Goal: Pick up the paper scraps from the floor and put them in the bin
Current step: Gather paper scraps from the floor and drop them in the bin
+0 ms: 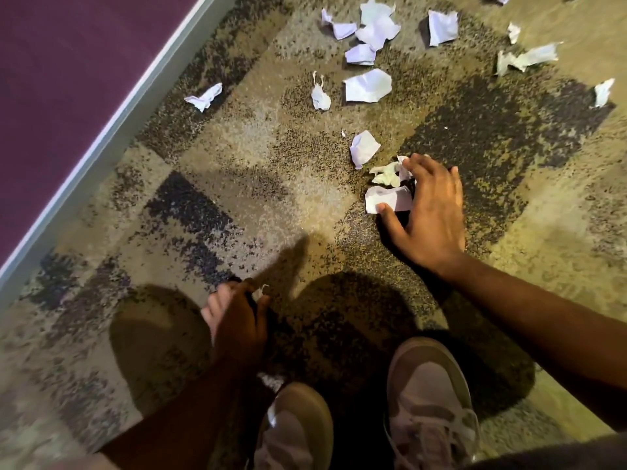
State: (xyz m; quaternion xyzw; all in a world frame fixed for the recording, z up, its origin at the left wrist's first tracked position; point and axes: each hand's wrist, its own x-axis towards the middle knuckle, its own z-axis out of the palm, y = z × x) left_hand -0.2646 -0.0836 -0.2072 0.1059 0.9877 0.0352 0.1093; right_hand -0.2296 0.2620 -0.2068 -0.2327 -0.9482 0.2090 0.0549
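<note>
Your right hand (429, 212) is spread and curled over a small cluster of paper scraps (390, 188) on the carpet (271, 184) — thumb tip pressing the near edge of the flat white piece, fingertips (412, 166) touching the crumpled bits beyond it, the grasp closing but not yet complete. The cluster lies just left of the palm, its long axis running away from you, so the closing stroke should sweep leftward and inward. Your left hand (237, 320) is curled near your shoes (431, 395); a white fragment shows at its fingertips, probably a held scrap, though blur makes this uncertain. The right hand is the nearer to the remaining work. Count: about three pieces under the right hand, one loose scrap (363, 149) just beyond, and roughly a dozen more well ahead. No bin is in view — locate it before carrying.
</note>
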